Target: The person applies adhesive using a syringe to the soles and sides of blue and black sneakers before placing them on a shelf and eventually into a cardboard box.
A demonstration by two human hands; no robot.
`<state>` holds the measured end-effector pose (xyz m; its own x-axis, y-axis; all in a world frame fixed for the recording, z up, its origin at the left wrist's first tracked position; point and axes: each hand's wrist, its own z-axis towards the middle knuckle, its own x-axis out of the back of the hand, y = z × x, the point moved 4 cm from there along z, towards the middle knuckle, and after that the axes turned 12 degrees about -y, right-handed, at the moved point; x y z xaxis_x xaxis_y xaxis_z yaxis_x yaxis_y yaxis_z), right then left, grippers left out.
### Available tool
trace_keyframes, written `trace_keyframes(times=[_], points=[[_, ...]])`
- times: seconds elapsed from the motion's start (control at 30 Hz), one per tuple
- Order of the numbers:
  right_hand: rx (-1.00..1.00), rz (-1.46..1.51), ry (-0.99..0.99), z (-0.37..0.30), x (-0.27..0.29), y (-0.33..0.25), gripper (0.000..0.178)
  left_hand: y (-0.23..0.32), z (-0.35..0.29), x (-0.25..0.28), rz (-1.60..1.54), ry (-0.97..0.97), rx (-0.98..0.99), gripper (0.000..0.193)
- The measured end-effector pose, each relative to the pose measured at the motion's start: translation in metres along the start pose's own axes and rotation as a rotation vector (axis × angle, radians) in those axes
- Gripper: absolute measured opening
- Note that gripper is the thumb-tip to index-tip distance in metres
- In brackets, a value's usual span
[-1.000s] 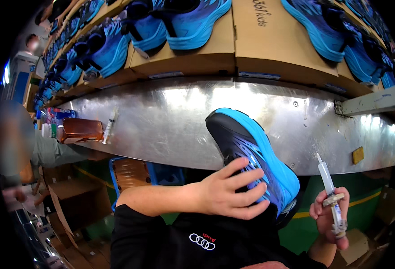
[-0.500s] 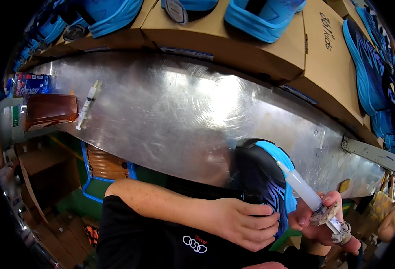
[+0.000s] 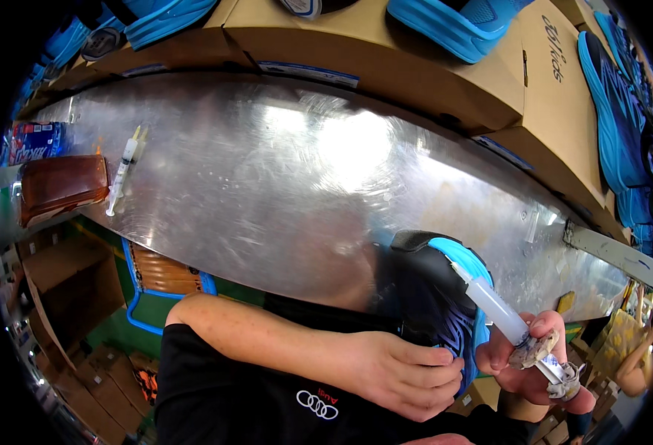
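A black and bright blue sports shoe (image 3: 434, 293) is held against my body at the table's near edge, tilted with its blue sole edge to the right. My left hand (image 3: 404, 371) is closed round the shoe's lower part, fingers curled over its patterned upper. In my right hand (image 3: 530, 360) is a white syringe (image 3: 498, 308), its wrapped flange and plunger end between my fingers and thumb. The thin tip of the syringe lies at the seam between the shoe's upper and blue sole; whether it touches I cannot tell.
A second syringe (image 3: 123, 174) lies on the metal table (image 3: 252, 193) at left, beside a bottle of brown liquid (image 3: 63, 185) and a blue package (image 3: 37, 141). Cardboard boxes (image 3: 445, 81) bearing blue shoes (image 3: 460, 30) line the far side. A blue-framed stool (image 3: 165, 271) stands below, left.
The syringe tip has shifted slightly up and left along the shoe's edge. The whole view has turned a little, so the table things sit further left. Both holds stay the same.
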<state>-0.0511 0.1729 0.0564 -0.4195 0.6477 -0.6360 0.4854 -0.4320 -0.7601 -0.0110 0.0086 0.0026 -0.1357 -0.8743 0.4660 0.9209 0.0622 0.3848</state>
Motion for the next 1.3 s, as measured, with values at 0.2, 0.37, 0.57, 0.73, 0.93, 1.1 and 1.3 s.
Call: trace_keyframes(times=[0.2, 0.37, 0.57, 0.73, 0.93, 1.1, 1.3], points=[[-0.005, -0.039, 0.079, -0.033, 0.004, -0.008, 0.098, -0.001, 0.006, 0.006, -0.011, -0.108, 0.016, 0.016], [-0.006, -0.019, 0.135, -0.066, 0.007, -0.004, 0.108, 0.0, 0.009, 0.006, 0.039, -0.153, 0.044, 0.019], [0.01, 0.072, 0.052, -0.11, 0.013, 0.012, 0.113, 0.003, 0.016, 0.005, 0.072, -0.285, 0.033, 0.025], [0.017, 0.055, 0.082, -0.142, 0.012, 0.02, 0.107, 0.006, 0.013, 0.001, 0.158, -0.406, 0.056, 0.035], [0.065, 0.056, 0.082, -0.176, 0.012, 0.029, 0.115, 0.009, 0.006, -0.001, 0.244, -0.424, 0.042, 0.041], [0.106, 0.066, 0.088, -0.201, 0.023, 0.043, 0.117, 0.014, 0.002, -0.006, 0.264, -0.444, 0.072, 0.043], [0.195, 0.065, 0.005, -0.21, 0.036, 0.054, 0.118, 0.011, 0.01, -0.004, 0.276, -0.526, 0.083, 0.039]])
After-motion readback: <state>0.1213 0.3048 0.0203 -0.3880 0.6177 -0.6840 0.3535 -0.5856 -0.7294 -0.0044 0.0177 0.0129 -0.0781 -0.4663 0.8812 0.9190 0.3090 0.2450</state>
